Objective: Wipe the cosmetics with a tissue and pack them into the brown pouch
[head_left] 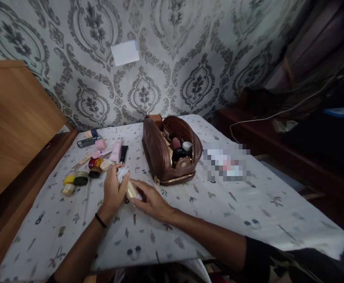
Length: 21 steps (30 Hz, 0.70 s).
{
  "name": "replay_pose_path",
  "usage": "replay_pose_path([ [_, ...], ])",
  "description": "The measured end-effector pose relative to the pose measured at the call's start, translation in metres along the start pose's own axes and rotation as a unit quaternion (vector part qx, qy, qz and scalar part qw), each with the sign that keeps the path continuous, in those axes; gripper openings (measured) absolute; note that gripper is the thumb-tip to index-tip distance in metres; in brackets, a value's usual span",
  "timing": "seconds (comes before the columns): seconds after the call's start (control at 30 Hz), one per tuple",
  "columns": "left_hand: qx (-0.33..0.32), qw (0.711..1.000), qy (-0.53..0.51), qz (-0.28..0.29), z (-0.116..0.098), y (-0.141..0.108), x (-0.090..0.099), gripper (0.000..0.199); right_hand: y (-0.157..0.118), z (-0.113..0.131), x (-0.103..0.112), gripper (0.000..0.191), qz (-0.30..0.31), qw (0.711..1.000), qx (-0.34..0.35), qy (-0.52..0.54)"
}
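Above the near left part of the table, both hands meet at a small gold bottle (pixel 131 190) held at a tilt. My right hand (pixel 152 201) is closed around its lower end. My left hand (pixel 115 189) is closed on a crumpled white tissue (pixel 122 173) at the bottle's upper end; that end is hidden. Just beyond the fingers lie a pink tube (pixel 117 151) and a black tube (pixel 124 153). To the right of the hands stands a brown makeup bag (pixel 154 157), unzipped, with several cosmetics inside.
At the left lie several cosmetics: a yellow-lidded jar (pixel 69 179), a dark green jar (pixel 81 179), a red jar (pixel 94 163) and a pink bottle (pixel 100 144). A wooden panel (pixel 15 125) borders the left side. Right of the bag is a blurred patch (pixel 226 163).
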<state>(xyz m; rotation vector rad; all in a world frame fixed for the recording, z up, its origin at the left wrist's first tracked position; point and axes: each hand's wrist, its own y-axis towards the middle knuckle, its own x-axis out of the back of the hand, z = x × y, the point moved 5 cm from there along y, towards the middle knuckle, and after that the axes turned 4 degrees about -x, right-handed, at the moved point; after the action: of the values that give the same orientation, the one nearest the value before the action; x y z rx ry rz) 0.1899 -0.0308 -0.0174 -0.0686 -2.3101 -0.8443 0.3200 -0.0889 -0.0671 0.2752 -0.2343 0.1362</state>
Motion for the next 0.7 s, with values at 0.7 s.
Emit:
replay_pose_path([
  [0.7,0.325,0.689,-0.647,-0.035,0.034,0.004,0.0,0.03,0.001,-0.02,-0.015,0.056,0.072,0.847,-0.226,0.475],
])
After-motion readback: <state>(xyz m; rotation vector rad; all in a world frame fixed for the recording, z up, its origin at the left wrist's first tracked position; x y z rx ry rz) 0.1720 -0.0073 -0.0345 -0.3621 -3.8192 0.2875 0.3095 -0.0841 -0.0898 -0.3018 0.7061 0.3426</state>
